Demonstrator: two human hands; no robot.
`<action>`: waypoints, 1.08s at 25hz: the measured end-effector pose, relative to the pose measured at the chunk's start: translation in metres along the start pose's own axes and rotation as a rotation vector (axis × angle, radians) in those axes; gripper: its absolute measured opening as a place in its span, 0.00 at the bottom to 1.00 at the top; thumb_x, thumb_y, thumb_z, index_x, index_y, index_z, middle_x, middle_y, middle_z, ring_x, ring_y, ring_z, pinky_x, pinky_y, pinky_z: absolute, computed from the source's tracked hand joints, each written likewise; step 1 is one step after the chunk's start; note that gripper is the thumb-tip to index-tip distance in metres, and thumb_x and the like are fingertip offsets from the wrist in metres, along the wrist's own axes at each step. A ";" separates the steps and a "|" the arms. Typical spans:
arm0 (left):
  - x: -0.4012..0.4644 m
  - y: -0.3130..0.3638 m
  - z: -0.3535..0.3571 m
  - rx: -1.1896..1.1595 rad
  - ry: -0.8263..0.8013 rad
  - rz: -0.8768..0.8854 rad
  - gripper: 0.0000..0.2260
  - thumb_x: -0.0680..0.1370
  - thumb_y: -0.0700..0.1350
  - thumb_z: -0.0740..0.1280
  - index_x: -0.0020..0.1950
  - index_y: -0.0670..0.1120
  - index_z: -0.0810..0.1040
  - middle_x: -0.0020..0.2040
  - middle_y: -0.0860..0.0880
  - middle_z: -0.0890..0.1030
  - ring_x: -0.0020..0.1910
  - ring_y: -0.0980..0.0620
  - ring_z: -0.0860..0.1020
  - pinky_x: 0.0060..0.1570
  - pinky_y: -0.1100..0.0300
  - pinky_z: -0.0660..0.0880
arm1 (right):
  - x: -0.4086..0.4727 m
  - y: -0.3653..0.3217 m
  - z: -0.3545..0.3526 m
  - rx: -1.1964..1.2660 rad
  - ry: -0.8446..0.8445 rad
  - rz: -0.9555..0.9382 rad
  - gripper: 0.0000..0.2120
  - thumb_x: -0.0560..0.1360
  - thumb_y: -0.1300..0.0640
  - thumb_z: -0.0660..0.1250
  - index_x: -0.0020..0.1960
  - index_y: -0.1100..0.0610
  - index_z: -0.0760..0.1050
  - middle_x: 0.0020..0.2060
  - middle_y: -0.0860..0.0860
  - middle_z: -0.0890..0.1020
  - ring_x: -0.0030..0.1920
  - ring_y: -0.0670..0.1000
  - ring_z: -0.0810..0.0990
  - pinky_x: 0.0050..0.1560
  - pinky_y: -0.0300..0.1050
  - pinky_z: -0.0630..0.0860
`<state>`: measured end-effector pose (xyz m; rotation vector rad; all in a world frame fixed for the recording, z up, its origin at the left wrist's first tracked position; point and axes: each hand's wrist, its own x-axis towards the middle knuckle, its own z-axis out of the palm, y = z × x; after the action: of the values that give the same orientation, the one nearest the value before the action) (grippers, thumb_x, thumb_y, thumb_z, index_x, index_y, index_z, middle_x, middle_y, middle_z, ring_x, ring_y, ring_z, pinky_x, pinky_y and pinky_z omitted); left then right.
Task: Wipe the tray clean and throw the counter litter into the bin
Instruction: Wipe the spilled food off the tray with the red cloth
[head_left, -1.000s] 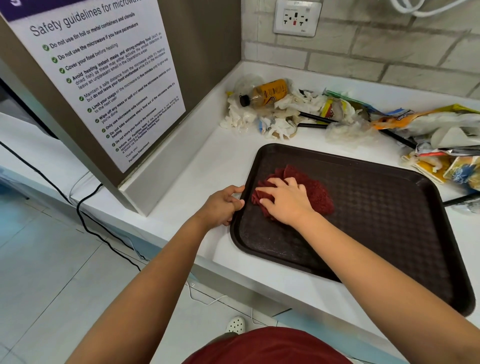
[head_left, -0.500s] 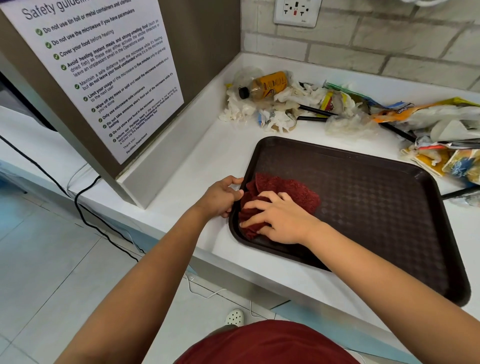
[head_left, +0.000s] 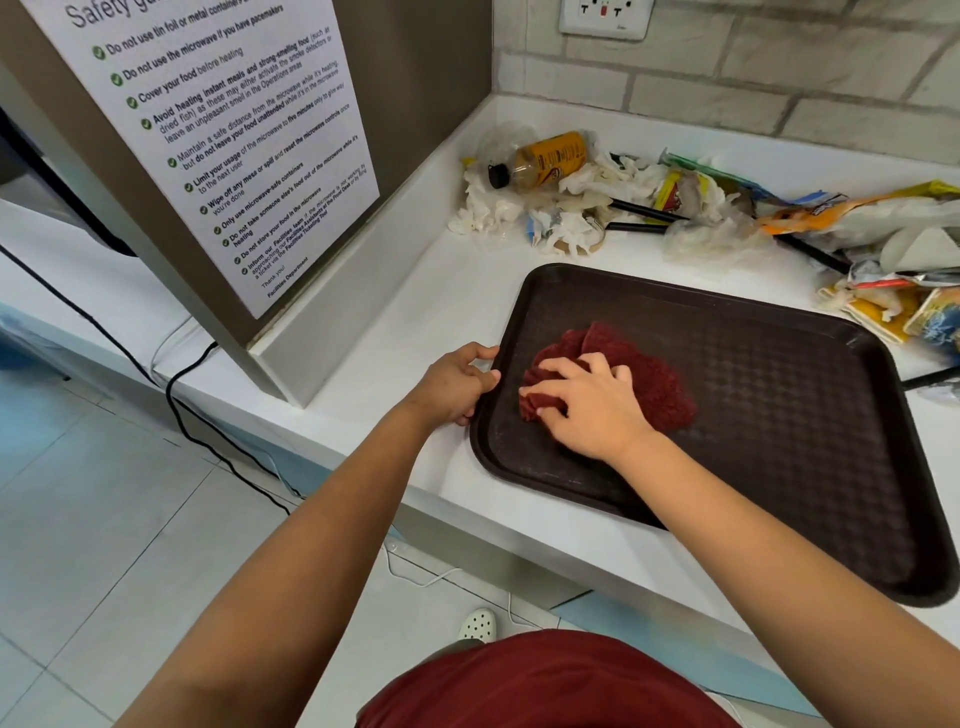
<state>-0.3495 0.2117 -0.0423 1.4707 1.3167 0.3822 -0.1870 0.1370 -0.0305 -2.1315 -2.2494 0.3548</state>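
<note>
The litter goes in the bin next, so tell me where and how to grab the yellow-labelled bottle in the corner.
Grip the bottle around its labelled middle, coming down from above. It lies on its side on crumpled tissues, black cap pointing left toward the front, so the round body is exposed on top. The wall close behind probably rules out a rear approach, and the cap looks too small to hold securely.

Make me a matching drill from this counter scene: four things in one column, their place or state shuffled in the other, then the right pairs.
Things
1. red cloth
2. brown tray
3. plastic bottle
4. wall socket

Places or states
A. lying on its side among crumpled tissues in the corner
B. on the brick wall above the counter
C. pressed down under the right hand
D. gripped at its edge by the left hand

Pairs: 1-C, 2-D, 3-A, 4-B
</note>
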 end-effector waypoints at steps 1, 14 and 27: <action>0.000 0.001 0.000 -0.007 0.000 0.003 0.14 0.79 0.44 0.62 0.65 0.52 0.71 0.32 0.49 0.70 0.27 0.53 0.66 0.25 0.63 0.66 | -0.004 -0.007 0.002 0.005 -0.005 -0.049 0.16 0.76 0.47 0.58 0.63 0.37 0.71 0.71 0.40 0.63 0.69 0.56 0.58 0.62 0.55 0.57; -0.016 -0.004 0.024 0.432 0.376 0.174 0.15 0.80 0.49 0.57 0.66 0.52 0.71 0.45 0.52 0.78 0.50 0.47 0.78 0.49 0.56 0.72 | -0.058 0.029 0.006 0.045 0.003 0.027 0.15 0.77 0.44 0.57 0.64 0.35 0.69 0.71 0.42 0.62 0.72 0.54 0.54 0.66 0.54 0.55; -0.022 -0.004 0.031 0.464 0.375 0.106 0.15 0.80 0.50 0.57 0.67 0.51 0.70 0.51 0.48 0.78 0.53 0.44 0.77 0.51 0.55 0.72 | -0.121 0.140 -0.011 0.078 0.027 0.538 0.18 0.79 0.43 0.55 0.67 0.41 0.68 0.71 0.46 0.65 0.71 0.57 0.59 0.68 0.58 0.58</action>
<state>-0.3347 0.1771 -0.0479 1.9258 1.7098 0.4577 -0.0393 0.0250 -0.0283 -2.6455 -1.5801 0.4079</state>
